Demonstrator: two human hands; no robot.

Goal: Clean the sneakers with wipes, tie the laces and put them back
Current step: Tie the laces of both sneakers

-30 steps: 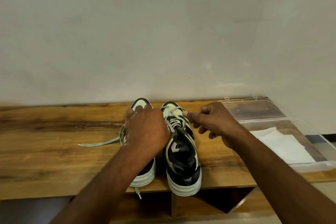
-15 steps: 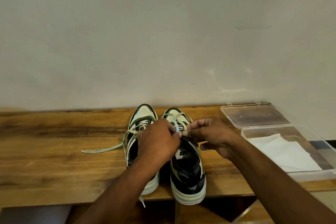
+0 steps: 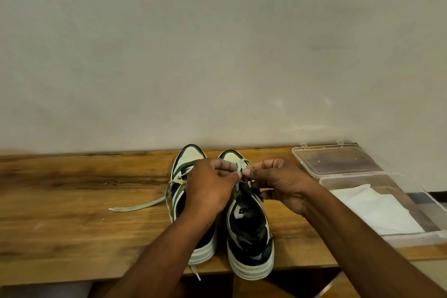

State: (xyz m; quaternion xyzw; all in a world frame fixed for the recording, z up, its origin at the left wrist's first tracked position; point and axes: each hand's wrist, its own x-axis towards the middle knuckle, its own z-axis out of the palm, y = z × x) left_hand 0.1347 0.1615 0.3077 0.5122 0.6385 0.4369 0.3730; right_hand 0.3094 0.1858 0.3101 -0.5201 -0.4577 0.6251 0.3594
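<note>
Big pale wall (image 3: 217, 43) fills the top, and below it runs the wooden desk (image 3: 72, 225), its back edge tight against that wall and its front edge crossing low in the view. Plenty of bare wood out towards the left edge. Over at the right end sits a clear plastic box (image 3: 411, 237), its lid (image 3: 336, 159) flipped back and lying flat near the back edge, and white wipes (image 3: 377, 210) resting inside; the box's front rim comes right up to the desk's front edge.

Centre of the desk, two sneakers side by side, toes near the back edge, heels at the front. The right sneaker (image 3: 249, 232) pokes its heel just over the front edge. The left sneaker (image 3: 180, 191) sits just beside it, partly under the forearm, and its loose lace (image 3: 140, 206) trails out left across the open wood, another lace end dangling off the front edge.

Now the hands: the left hand (image 3: 210, 189) has fingers curled, pinching the right sneaker's lace (image 3: 242, 166) up by the toe end. The right hand (image 3: 283, 181) meets it fingertip to fingertip, pinching the same lace, both held above the shoe's front eyelets.
</note>
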